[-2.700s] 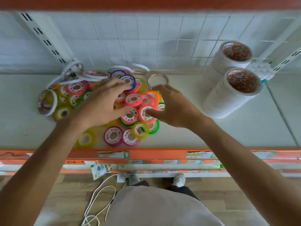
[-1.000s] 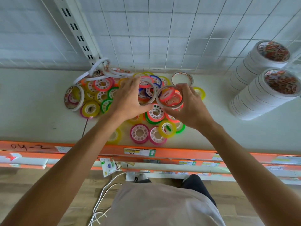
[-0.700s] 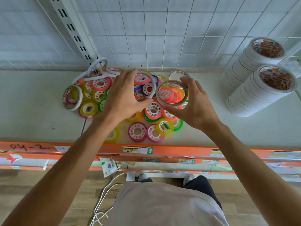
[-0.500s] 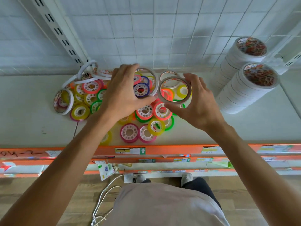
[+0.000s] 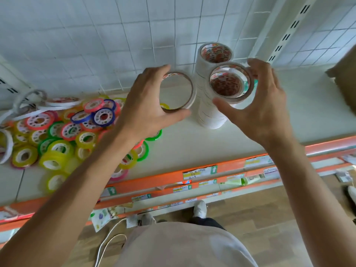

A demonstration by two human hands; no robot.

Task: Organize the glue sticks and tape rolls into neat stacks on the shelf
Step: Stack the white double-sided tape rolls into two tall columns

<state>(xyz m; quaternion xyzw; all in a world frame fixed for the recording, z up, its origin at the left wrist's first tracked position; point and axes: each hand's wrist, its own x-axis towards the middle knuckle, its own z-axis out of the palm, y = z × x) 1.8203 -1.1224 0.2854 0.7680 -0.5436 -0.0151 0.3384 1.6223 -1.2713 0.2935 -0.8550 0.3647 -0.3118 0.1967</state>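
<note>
Each hand (image 5: 143, 105) (image 5: 264, 110) grips white tape ring (image 5: 189, 87) (image 5: 248, 78) beside stacks (image 5: 208, 114).

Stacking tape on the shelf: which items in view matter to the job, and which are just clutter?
Job:
- left hand holding a thin white tape roll
- right hand holding a second thin roll over the front white stack
- rear white stack
- loose colored tape rolls
- shelf

Clutter:
- white cable on the floor
- price labels
- cardboard box

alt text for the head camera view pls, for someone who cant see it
A person's right hand holds a thin white tape roll over two tall stacks of white tape rolls on a shelf; the left hand holds another white roll. Colourful small tape rolls lie heaped at left.
</note>
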